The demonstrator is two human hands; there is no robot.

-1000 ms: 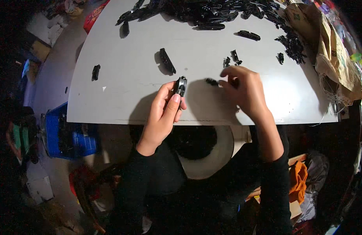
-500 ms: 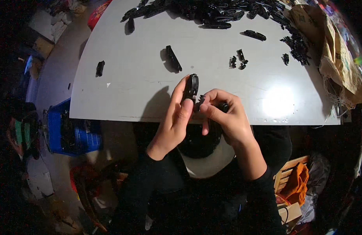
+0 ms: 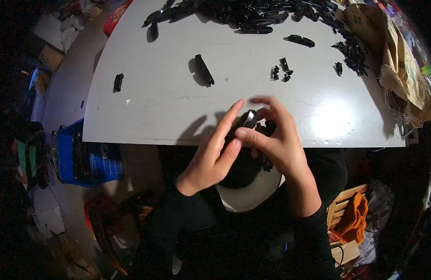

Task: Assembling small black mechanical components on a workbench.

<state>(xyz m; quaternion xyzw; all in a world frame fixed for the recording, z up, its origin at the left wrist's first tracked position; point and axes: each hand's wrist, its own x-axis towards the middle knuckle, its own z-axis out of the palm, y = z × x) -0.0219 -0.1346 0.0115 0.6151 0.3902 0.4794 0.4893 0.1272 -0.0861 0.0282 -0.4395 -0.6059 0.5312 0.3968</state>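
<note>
Head view showed the person's left hand [image 3: 210, 161] and right hand [image 3: 285, 144] close together over the near edge of a smooth white tabletop [image 3: 154, 121], with a glossy black elongated plastic piece [image 3: 249, 118] between them. The left hand was partly open, its fingers stretched upward beside the piece and its thumb apart from them; whether it gripped the piece, I cannot tell. The right hand was half curled, thumb tip at the piece's lower end and forefinger blurred above; how firmly it held on, I cannot tell. Small jagged black fragments [image 3: 270, 126] showed just under its fingers.

Beyond the hands lay a long black plastic casing [image 3: 204, 71], and at the far edge a tangled heap of black plastic parts [image 3: 243, 11]. To the right, a crumpled tan woven sack [image 3: 402, 79] bore faint printed markings, too small to read. Below the tabletop stood a round, pale-rimmed container [image 3: 243, 203].
</note>
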